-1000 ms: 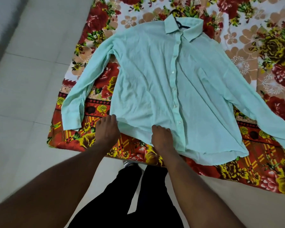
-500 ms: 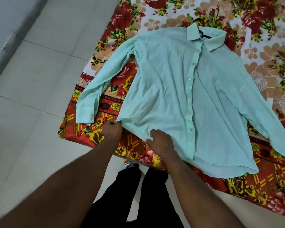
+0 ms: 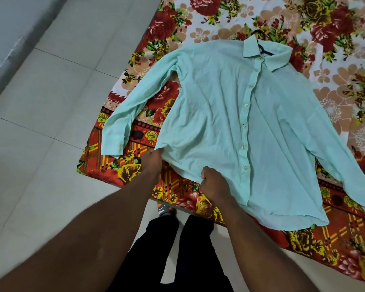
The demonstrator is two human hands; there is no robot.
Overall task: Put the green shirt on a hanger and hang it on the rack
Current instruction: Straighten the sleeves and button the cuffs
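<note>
A pale green button-up shirt (image 3: 236, 114) lies spread front-up on a floral bedsheet, collar at the far end, sleeves out to both sides. A black hanger (image 3: 261, 42) shows only at the collar; the rest is hidden inside the shirt. My left hand (image 3: 153, 163) pinches the hem at the shirt's near-left corner. My right hand (image 3: 214, 184) grips the hem a little further right, beside the button placket. The hem between them is lifted slightly off the sheet. No rack is in view.
The red, yellow and white floral bedsheet (image 3: 118, 171) covers a low bed whose corner is near my left hand. Grey tiled floor (image 3: 51, 102) stretches to the left, with a wall base at far left. My legs in black trousers (image 3: 177, 256) stand against the bed's edge.
Both hands have closed on the hem and lifted it slightly, bunching the shirt's lower left. My view has shifted, so the shirt sits further right in the frame.
</note>
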